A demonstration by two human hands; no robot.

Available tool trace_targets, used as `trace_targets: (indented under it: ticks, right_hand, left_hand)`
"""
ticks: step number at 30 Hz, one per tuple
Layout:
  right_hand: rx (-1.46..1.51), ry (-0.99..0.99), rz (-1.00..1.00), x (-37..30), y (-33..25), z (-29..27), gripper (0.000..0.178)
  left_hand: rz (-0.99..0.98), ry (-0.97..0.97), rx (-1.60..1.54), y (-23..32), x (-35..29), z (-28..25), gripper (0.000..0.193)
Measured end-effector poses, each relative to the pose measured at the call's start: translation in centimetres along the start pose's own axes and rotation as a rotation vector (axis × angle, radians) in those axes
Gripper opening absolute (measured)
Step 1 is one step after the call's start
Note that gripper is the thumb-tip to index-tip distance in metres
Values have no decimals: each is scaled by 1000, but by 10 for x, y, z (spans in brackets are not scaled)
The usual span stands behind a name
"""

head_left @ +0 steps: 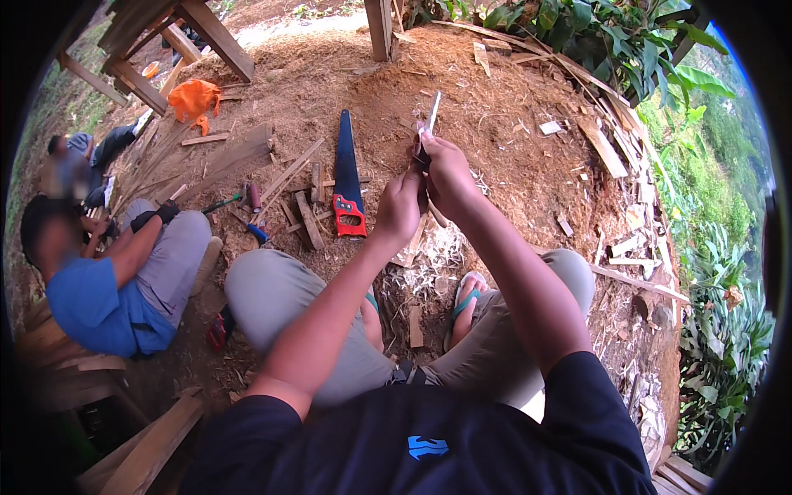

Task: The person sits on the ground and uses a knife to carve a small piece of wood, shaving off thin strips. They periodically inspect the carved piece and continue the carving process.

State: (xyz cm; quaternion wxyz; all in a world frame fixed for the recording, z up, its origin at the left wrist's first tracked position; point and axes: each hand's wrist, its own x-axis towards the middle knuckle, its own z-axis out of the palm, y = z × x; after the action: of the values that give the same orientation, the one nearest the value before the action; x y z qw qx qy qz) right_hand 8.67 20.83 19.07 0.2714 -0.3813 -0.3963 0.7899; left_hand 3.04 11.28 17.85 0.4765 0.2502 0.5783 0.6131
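Both my hands are together in front of me, above the ground. My right hand is closed on a narrow tool, and its pale, blade-like strip points away from me. A dark part of it shows at my fingers; its exact kind is unclear. My left hand presses against the right, fingers curled round something mostly hidden between the hands. To the left of my hands lies a handsaw with a dark blade and a red and black handle.
Wood scraps and shavings cover the dirt. At left sits a co-worker in a blue shirt, with a green-shafted tool; another person is farther back. An orange cloth lies near wooden posts. Plants border the right.
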Motion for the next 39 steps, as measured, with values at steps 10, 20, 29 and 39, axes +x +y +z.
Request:
trace_targets:
  ticks: [10, 20, 29, 39]
  right_hand:
    - [-105, 63, -167, -22, -17, 7, 35]
    - [-154, 249, -214, 32, -32, -5, 38]
    - [-120, 91, -151, -1, -3, 22, 36]
    - [-30, 54, 48, 30, -5, 26, 32]
  left_hand:
    - [236, 26, 374, -16, -9, 5, 41]
    - [260, 131, 618, -18, -14, 12, 46]
    - [82, 65, 153, -5, -6, -2, 40]
    - [-91, 14, -166, 13, -3, -6, 35]
